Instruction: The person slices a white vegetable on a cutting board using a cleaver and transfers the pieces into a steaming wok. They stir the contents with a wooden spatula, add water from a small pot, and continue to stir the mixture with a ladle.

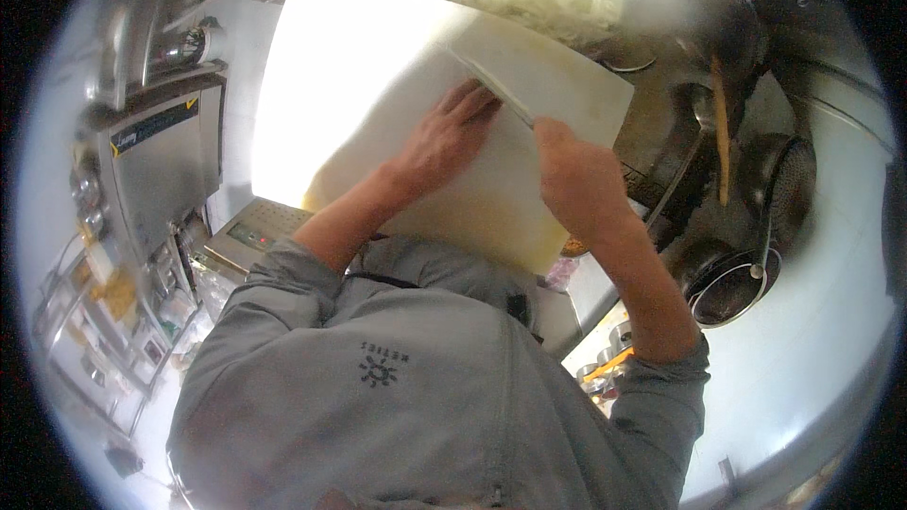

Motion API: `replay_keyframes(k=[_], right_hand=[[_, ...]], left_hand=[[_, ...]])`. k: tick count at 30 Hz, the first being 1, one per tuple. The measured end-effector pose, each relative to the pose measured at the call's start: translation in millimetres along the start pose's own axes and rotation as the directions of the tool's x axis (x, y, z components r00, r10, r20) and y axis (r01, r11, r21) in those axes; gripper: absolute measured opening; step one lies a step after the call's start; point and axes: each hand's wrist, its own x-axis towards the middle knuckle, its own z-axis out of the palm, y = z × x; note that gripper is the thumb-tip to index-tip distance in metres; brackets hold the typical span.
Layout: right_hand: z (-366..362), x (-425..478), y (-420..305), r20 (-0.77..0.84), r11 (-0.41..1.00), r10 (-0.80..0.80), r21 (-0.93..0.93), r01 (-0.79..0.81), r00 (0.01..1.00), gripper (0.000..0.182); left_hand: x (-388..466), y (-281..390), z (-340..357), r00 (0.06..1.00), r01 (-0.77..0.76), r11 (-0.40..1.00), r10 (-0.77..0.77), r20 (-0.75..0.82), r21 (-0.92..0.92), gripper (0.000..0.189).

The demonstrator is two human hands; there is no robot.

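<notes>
My right hand [584, 173] is wrapped around the handle of a knife [496, 87], whose narrow blade points away from me to the upper left. Beneath it lies a large, pale cutting board [588, 95] with yellowish stains near its front edge. My left hand [450, 134] rests on the board just left of the blade, fingers close together and fingertips against or very near the knife. Whether anything is under those fingertips cannot be made out. Strong glare washes out the board's left side.
Right of the board are a dark pan [783, 180], a round dark vessel [737, 290] with a pale rim and a wooden stick [721, 134]. A steel-fronted appliance [166, 170], a metal box [258, 230] with a red light and a cluttered rack [106, 340] stand left.
</notes>
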Motion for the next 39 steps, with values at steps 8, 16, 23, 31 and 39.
replay_keyframes(k=[8, 16, 23, 31, 39], right_hand=[[-2, 8, 2, 0.011, 1.0, -0.027, 0.016, 0.027, 1.0, 0.014], [-1, 62, 18, -0.227, 0.996, -0.085, -0.025, 0.081, 0.97, 0.015], [4, 1, -4, -0.021, 1.0, -0.011, 0.026, 0.012, 1.0, 0.014], [-6, -4, -3, 0.04, 0.999, -0.033, -0.013, 0.033, 0.999, 0.012], [-6, 4, -4, 0.017, 0.999, -0.038, -0.006, 0.038, 0.999, 0.013]], left_hand=[[-5, -3, 4, 1.0, 0.007, 0.999, -0.007, 0.007, 0.036, 0.043], [-6, -3, 6, 0.998, 0.044, 0.998, -0.042, 0.048, -0.049, 0.04], [-7, -1, 5, 1.0, 0.016, 0.999, -0.016, 0.008, -0.037, 0.04], [-7, 1, 1, 1.0, -0.007, 1.0, 0.007, -0.001, 0.02, 0.042], [-12, -3, -2, 0.998, -0.024, 0.999, 0.022, 0.064, 0.039, 0.042]])
